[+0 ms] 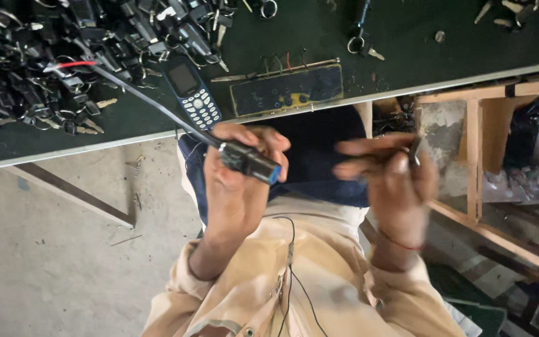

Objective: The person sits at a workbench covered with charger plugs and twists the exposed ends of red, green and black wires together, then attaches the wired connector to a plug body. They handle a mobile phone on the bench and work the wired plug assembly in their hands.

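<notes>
Left hand fingers clamped on small black connector block, judged light, rigid, best held by body, not cable; right hand fingers pinch blurred thin piece.

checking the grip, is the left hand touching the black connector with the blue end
Touching. The head view shows the left hand with its fingers wrapped around the black connector.

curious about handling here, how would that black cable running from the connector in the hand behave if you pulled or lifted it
The black cable would probably flop: it already sags in a loose curve from the bench to the connector in the left hand. It looks thin, so likely light. Pulling it might drag the piled keys.
</notes>
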`<state>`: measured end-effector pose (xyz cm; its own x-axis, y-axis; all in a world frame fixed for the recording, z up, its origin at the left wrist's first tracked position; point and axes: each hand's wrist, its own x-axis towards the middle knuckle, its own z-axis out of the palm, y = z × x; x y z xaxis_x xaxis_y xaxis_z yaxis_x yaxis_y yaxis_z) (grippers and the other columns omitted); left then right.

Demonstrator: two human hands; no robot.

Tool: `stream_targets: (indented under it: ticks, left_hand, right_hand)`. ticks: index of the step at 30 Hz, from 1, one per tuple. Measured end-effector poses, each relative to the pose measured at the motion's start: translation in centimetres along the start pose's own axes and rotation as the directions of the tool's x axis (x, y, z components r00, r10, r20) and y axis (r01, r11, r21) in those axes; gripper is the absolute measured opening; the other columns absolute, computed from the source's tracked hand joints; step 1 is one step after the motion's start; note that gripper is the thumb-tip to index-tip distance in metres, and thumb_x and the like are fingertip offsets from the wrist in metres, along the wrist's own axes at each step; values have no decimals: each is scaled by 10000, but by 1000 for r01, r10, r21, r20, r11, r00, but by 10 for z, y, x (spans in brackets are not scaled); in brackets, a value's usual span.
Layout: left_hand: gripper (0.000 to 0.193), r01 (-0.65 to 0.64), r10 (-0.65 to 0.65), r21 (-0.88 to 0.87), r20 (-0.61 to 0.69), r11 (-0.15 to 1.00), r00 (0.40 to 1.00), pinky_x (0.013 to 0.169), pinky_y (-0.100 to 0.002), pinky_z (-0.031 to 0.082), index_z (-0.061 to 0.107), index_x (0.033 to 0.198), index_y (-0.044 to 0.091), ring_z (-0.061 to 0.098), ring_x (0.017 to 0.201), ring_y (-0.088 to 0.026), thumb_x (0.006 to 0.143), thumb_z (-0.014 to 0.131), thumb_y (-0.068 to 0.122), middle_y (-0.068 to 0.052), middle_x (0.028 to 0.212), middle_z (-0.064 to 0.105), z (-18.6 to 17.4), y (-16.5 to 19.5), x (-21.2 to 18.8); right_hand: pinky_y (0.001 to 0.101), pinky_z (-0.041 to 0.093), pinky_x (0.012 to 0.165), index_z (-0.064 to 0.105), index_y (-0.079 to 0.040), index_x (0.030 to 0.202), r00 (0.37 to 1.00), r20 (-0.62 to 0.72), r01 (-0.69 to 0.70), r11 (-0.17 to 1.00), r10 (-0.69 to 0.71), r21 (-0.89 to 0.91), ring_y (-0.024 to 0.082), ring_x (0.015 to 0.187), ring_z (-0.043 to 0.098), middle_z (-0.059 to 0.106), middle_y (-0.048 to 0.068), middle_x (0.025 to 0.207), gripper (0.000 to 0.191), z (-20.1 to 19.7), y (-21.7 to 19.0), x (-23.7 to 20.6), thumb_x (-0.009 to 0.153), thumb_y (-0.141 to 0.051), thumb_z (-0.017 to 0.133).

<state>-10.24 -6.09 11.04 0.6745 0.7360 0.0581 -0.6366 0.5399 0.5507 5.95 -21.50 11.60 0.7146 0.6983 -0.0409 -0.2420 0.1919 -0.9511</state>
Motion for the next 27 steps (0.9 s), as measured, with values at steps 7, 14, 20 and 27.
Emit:
stream_targets:
  ticks: [7,14,20,27]
  left_hand:
    - [541,111,-114,-79,-26,991,993,585,-325,528,520,1273,36,654,737,-197,945,824,341,-199,1153,576,0,0,3]
    - [540,108,-105,74,-52,991,993,773,-325,567,565,1273,-16,686,906,-217,936,867,279,-249,1156,686,3,-23,-2]
    - [513,61,-43,159,-110,985,993,1031,-395,575,579,1244,-28,702,1137,-283,924,873,243,-218,1184,695,0,-26,-5]
    - [478,18,0,177,-101,984,995,984,-421,600,610,1220,-46,719,1112,-318,906,878,194,-186,1139,681,2,-27,-9]
  right_hand:
    - [237,388,612,580,2,1268,986,109,153,959,-130,-238,106,683,491,622,130,931,399,41,0,4,1185,-387,573]
    - [240,395,532,418,-68,1195,940,-161,303,953,-301,-13,89,553,464,543,45,751,364,70,24,-7,1139,-363,624]
    - [242,397,545,422,-62,1205,936,-158,262,921,-315,-289,105,584,481,566,72,827,345,78,34,-17,1125,-361,574]
    - [252,397,579,433,-65,1190,924,-242,245,944,-296,-220,108,646,493,561,56,828,317,71,38,-10,1119,-333,586]
